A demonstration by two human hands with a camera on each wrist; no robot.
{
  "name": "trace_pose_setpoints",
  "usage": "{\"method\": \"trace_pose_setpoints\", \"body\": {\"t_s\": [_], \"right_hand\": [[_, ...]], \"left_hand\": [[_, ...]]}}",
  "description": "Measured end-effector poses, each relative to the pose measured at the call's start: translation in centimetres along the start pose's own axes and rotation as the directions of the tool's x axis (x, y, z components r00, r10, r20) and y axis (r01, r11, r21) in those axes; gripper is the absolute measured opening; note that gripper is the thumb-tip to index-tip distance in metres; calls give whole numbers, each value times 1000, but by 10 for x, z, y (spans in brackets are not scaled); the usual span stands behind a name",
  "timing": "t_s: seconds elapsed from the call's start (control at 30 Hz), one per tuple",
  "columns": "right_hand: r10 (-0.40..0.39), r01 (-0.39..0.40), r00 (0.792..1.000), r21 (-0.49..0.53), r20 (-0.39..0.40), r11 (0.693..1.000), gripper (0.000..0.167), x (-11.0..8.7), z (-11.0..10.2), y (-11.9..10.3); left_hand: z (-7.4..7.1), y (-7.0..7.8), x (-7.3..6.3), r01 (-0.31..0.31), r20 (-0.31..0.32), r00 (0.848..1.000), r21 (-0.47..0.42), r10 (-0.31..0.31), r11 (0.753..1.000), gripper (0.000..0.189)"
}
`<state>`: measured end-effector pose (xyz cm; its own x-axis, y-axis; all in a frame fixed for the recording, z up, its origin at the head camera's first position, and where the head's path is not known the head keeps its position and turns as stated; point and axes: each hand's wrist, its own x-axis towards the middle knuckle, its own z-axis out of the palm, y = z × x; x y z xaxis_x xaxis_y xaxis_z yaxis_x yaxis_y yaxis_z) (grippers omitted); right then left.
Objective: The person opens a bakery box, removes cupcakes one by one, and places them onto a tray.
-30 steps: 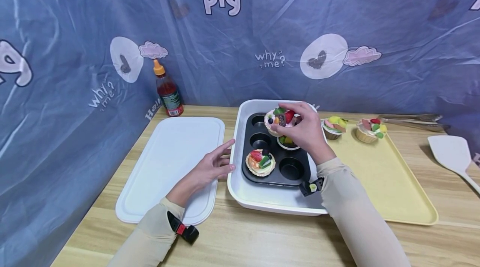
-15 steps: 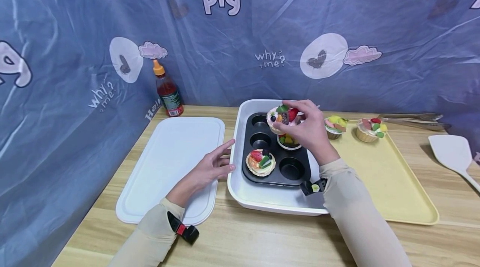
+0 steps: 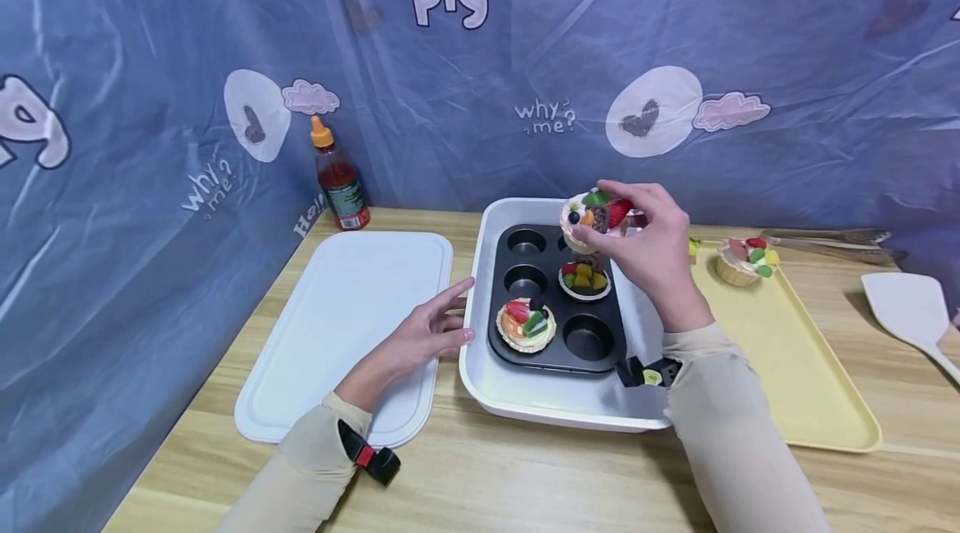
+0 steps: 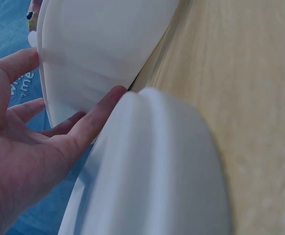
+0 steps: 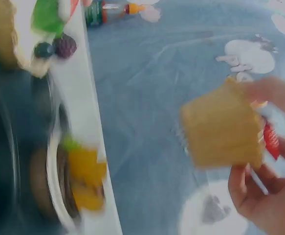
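Note:
My right hand [image 3: 656, 246] pinches a fruit-topped cupcake [image 3: 581, 225] by its upper edge, above the far right of the black muffin tin [image 3: 555, 363]. In the right wrist view the cupcake's tan ribbed base [image 5: 223, 129] is in the air, apart from the tin. A strawberry-topped tart [image 3: 527, 326] sits in the tin's near left cup. One with yellow fruit [image 3: 585, 279] sits in the middle right cup. The tin lies inside a deep white tray [image 3: 562, 401]. My left hand [image 3: 416, 341] rests fingertips against that tray's left outer wall [image 4: 103, 44], fingers mostly straight.
To the left lies a flat white tray [image 3: 352, 325], with a sauce bottle [image 3: 341, 187] behind it. At the right, a yellow tray [image 3: 795, 375] carries a cupcake [image 3: 742, 262]; another is mostly hidden. Metal tongs [image 3: 832, 241] and a white spatula [image 3: 907, 308] lie beyond.
My right hand has lifted the cupcake up and to the right, uncovering the yellow-fruit one below. My left hand has stayed at the tray's wall.

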<state>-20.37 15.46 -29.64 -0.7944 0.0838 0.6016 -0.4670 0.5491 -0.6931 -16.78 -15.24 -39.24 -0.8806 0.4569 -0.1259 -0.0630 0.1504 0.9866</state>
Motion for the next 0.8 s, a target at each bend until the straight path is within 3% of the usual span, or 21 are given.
{"method": "trace_pose_setpoints", "body": {"t_s": [0.43, 0.8], "right_hand": [[103, -109, 986, -41, -130, 993, 58, 3, -43, -9], [159, -175, 965, -60, -208, 983, 59, -6, -68, 4]], "left_hand": [[1, 1, -1, -8, -3, 1000, 2, 8, 1000, 77], [3, 1, -1, -30, 4, 1000, -18, 30, 999, 77]]}}
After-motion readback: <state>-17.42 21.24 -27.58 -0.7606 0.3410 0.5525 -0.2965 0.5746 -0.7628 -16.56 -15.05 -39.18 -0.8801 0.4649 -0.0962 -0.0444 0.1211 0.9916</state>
